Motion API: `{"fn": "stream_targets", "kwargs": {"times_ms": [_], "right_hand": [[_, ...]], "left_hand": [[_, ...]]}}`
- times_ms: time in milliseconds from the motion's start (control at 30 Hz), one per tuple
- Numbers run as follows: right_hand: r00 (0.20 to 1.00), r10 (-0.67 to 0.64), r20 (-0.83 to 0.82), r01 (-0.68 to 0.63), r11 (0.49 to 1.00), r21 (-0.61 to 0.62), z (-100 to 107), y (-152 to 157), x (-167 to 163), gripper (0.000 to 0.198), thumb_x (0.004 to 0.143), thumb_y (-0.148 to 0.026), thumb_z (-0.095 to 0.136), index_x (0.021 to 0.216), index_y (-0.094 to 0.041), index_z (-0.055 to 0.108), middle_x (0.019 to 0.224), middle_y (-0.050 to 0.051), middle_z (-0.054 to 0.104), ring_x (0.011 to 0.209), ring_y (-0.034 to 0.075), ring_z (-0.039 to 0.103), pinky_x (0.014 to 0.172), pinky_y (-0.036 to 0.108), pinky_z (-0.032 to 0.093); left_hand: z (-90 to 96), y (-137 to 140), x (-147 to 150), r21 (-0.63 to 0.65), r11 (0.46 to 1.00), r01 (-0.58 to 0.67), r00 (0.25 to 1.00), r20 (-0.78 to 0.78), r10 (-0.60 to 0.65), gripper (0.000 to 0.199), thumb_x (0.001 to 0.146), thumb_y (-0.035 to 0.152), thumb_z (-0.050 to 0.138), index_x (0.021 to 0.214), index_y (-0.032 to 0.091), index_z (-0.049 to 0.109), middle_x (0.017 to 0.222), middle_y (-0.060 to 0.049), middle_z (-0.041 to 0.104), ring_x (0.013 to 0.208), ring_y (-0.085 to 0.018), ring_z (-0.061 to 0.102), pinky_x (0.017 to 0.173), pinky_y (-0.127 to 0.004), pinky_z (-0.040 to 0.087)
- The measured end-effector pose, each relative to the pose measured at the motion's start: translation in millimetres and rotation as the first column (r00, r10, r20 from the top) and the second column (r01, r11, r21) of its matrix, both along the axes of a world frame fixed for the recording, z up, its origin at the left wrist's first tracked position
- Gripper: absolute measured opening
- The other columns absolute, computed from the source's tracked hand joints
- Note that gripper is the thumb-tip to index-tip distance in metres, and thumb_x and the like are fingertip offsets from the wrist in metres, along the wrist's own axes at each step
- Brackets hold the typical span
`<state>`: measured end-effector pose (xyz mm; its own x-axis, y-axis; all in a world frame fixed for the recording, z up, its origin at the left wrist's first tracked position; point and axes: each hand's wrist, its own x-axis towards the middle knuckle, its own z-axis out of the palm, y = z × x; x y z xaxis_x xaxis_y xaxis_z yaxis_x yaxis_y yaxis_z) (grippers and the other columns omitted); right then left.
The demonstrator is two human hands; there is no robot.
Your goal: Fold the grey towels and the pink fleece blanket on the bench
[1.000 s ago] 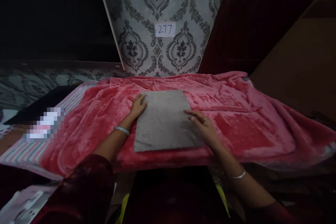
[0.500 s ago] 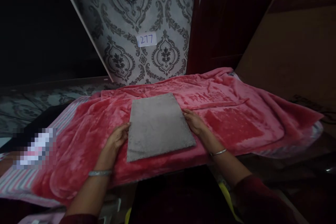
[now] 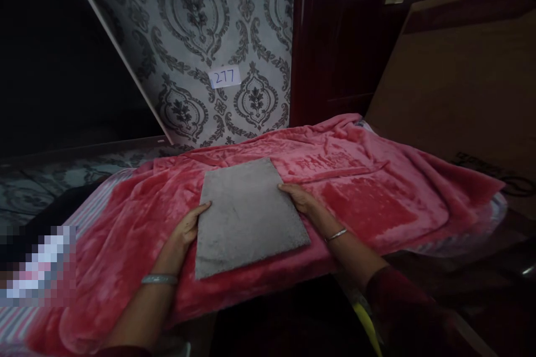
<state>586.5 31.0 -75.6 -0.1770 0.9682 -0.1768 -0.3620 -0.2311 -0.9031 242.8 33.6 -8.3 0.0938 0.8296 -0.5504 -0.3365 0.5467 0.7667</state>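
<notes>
A flat grey cloth (image 3: 251,217), roughly square with fuzzy edges, is in the middle of the head view above a red plush blanket (image 3: 364,201). My left hand (image 3: 191,225) grips its left edge, thumb on the top face and the other fingers mostly hidden at the side and below. On the opposite edge, my right hand (image 3: 299,198) has its thumb on top, with the remaining fingers tucked under. Whether the cloth's underside touches the blanket cannot be made out.
Patterned wallpaper with a paper label (image 3: 225,76) reading 277 stands behind the blanket. A large dark screen (image 3: 75,61) leans in at the left. On the right are a dark red door (image 3: 335,39) and a big cardboard box (image 3: 464,83).
Both thumbs have come over the top face of the cloth. The cloth appears slightly nearer and lower in view, while the camera has also shifted a little.
</notes>
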Motion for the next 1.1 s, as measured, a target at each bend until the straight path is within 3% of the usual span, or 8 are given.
{"fn": "stream_targets", "kwargs": {"times_ms": [100, 200, 500, 700, 867, 1100], "right_hand": [[0.998, 0.053, -0.041, -0.052, 0.998, 0.023, 10.9, -2.8, -6.4, 0.033, 0.063, -0.034, 0.084, 0.090, -0.018, 0.073, 0.089, 0.007, 0.078, 0.074, 0.021, 0.068, 0.074, 0.034, 0.055], [0.998, 0.023, -0.065, -0.019, 0.998, 0.059, 18.6, -5.0, -11.5, 0.042, 0.057, -0.029, 0.087, 0.095, -0.019, 0.072, 0.090, 0.005, 0.079, 0.073, 0.020, 0.069, 0.072, 0.033, 0.055], [0.993, -0.028, -0.115, 0.034, 0.998, 0.055, 15.6, -16.4, -14.0, 0.052, 0.059, -0.040, 0.089, 0.104, -0.020, 0.072, 0.098, 0.005, 0.078, 0.077, 0.020, 0.070, 0.075, 0.032, 0.054], [0.993, 0.016, -0.118, -0.006, 0.996, 0.088, 13.8, -18.6, -11.7, 0.058, 0.065, -0.042, 0.085, 0.116, -0.021, 0.069, 0.109, 0.007, 0.076, 0.087, 0.023, 0.071, 0.083, 0.037, 0.055], [0.992, 0.087, -0.089, -0.078, 0.992, 0.103, 16.0, -17.6, -10.8, 0.064, 0.060, -0.038, 0.088, 0.118, -0.022, 0.066, 0.109, 0.006, 0.076, 0.091, 0.022, 0.071, 0.086, 0.037, 0.055], [0.992, 0.107, -0.067, -0.099, 0.989, 0.111, 16.9, -16.2, -8.6, 0.061, 0.056, -0.039, 0.091, 0.110, -0.019, 0.069, 0.104, 0.005, 0.077, 0.084, 0.019, 0.070, 0.083, 0.034, 0.054]], "left_hand": [[9.6, 3.0, 7.3, -0.080, 0.996, 0.037, 0.998, -0.045, -0.041, 0.046, 0.083, 0.012, 0.067, 0.129, 0.008, 0.065, 0.087, -0.014, 0.079, 0.079, -0.029, 0.078, 0.079, -0.040, 0.066], [12.8, 6.8, 11.1, -0.080, 0.996, 0.042, 0.998, -0.048, -0.046, 0.043, 0.086, 0.010, 0.063, 0.129, 0.006, 0.065, 0.084, -0.014, 0.079, 0.075, -0.028, 0.078, 0.076, -0.039, 0.066], [-5.9, 5.4, 4.3, -0.091, 0.995, 0.034, 0.999, -0.012, -0.035, 0.040, 0.085, 0.009, 0.063, 0.124, 0.006, 0.068, 0.086, -0.014, 0.079, 0.076, -0.028, 0.078, 0.073, -0.037, 0.066], [-3.6, 3.8, 6.9, -0.066, 0.998, 0.003, 1.000, 0.014, -0.002, 0.045, 0.084, 0.007, 0.063, 0.129, 0.005, 0.065, 0.090, -0.015, 0.079, 0.083, -0.030, 0.078, 0.081, -0.040, 0.066], [-5.2, -0.1, 5.8, -0.052, 0.998, 0.038, 0.999, 0.023, -0.037, 0.052, 0.079, 0.008, 0.072, 0.131, 0.008, 0.065, 0.098, -0.015, 0.080, 0.088, -0.030, 0.078, 0.086, -0.040, 0.065], [-0.1, 0.7, 6.1, -0.038, 0.998, 0.053, 0.998, 0.047, -0.051, 0.038, 0.084, 0.007, 0.063, 0.122, 0.002, 0.067, 0.079, -0.015, 0.078, 0.063, -0.028, 0.075, 0.064, -0.037, 0.064]]}}
